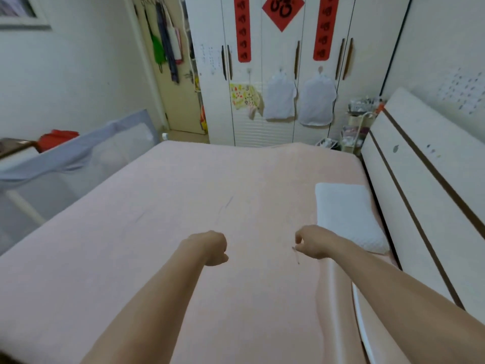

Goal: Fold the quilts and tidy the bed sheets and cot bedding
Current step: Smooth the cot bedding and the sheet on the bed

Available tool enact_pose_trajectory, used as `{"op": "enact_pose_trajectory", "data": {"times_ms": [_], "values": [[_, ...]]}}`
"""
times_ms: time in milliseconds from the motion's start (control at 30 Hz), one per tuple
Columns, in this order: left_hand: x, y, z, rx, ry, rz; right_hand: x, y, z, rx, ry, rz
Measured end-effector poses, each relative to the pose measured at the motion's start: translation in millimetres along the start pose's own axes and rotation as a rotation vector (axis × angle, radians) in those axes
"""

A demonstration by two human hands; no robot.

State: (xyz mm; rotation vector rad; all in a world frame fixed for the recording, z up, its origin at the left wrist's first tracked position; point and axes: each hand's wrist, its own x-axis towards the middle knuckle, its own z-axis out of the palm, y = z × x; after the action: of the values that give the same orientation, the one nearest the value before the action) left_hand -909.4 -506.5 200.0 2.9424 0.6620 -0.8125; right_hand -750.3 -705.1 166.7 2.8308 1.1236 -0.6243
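A pink bed sheet (183, 206) lies smooth across the whole mattress. A white pillow (346, 214) rests on it at the right, next to the headboard. My left hand (212, 248) hovers over the middle of the sheet with its fingers curled into a fist, and nothing shows in it. My right hand (313, 241) is just left of the pillow's near corner. Its fingertips pinch a small thin grey scrap (296, 256) that hangs down over the sheet. A fold of the sheet (330, 285) rises along the right edge under my right forearm.
A grey mesh bed rail (78, 158) stands along the bed's left side. The white headboard (420, 179) with brown stripes runs along the right. Beyond the bed stands a white wardrobe (275, 74) with hanging bags, and a storage trolley (357, 127) fills the corner.
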Motion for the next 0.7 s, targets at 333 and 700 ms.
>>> {"op": "enact_pose_trajectory", "data": {"times_ms": [333, 700], "values": [[-89.9, -144.1, -37.2, 0.002, 0.127, -0.140, -21.2, -148.6, -63.7, -0.091, 0.123, -0.085], [-140.9, -215.0, -32.2, -0.034, 0.147, -0.277, -26.3, -227.8, -80.8, -0.144, 0.133, -0.209]]}}
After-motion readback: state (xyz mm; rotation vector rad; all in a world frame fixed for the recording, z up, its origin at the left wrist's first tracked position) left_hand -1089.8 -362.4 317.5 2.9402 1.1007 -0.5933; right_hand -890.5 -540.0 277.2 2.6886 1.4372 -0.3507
